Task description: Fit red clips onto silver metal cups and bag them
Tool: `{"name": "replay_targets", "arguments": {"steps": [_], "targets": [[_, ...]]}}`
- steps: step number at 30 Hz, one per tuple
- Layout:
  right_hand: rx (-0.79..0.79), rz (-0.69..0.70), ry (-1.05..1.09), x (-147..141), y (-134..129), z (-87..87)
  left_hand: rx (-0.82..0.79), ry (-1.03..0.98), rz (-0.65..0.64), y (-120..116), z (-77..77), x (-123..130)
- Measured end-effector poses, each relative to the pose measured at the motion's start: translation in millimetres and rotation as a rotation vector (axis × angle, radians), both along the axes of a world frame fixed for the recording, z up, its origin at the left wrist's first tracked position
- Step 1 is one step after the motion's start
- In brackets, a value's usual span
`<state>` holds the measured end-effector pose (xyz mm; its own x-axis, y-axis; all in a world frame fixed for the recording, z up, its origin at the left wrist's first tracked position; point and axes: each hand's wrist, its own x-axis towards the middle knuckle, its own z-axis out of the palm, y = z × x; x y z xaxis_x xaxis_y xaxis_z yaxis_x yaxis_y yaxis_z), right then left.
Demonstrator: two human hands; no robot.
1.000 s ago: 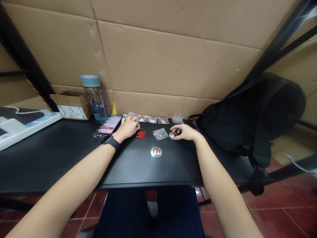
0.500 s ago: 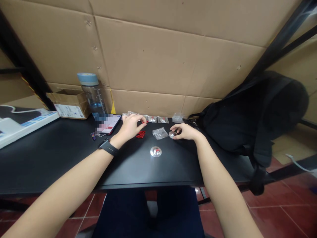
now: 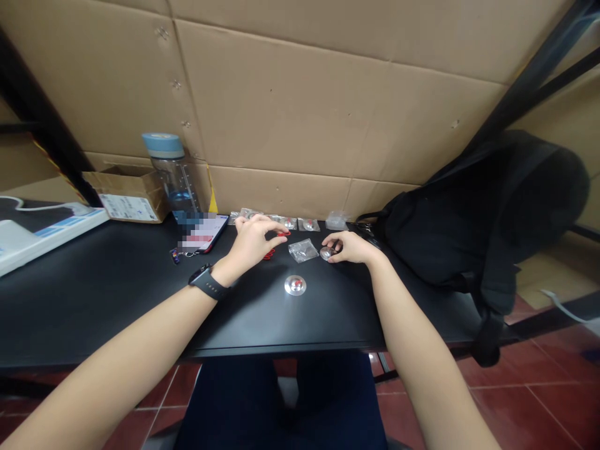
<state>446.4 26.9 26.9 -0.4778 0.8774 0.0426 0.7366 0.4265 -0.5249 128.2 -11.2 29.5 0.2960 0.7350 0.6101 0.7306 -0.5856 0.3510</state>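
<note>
My left hand (image 3: pixel 255 240), with a dark watch at the wrist, pinches a small red loop (image 3: pixel 284 234) between thumb and fingers. Below its fingers more red pieces (image 3: pixel 269 254) lie on the table, partly hidden by the hand. My right hand (image 3: pixel 349 247) holds a small round metallic piece (image 3: pixel 327 252) by its edge, low over the table. Between the hands lies a clear plastic bag (image 3: pixel 303 250). Nearer the front edge a silver disc (image 3: pixel 295 285) with a red mark rests flat. Several bagged discs (image 3: pixel 308 224) form a row at the back.
At the back left stand a cardboard box (image 3: pixel 129 203) and a bottle with a blue lid (image 3: pixel 164 147), with a phone (image 3: pixel 213 234) before them. A white power strip (image 3: pixel 56 234) is far left. A black backpack (image 3: pixel 459 212) fills the right side.
My left hand has moved a little to the right with the red loop and now covers more of the red pieces. My right hand has stayed nearly still. The view has shifted slightly.
</note>
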Motion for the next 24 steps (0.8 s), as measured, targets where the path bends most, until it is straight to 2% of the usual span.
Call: {"name": "replay_targets", "arguments": {"steps": [13, 24], "targets": [[-0.010, -0.001, 0.036, 4.7, 4.1, -3.7, 0.035, -0.079, 0.029, -1.2, 0.0, 2.9], [0.004, 0.016, 0.076, 6.4, 6.7, -5.9, 0.080, -0.055, 0.032, -7.4, 3.8, 6.3]]}}
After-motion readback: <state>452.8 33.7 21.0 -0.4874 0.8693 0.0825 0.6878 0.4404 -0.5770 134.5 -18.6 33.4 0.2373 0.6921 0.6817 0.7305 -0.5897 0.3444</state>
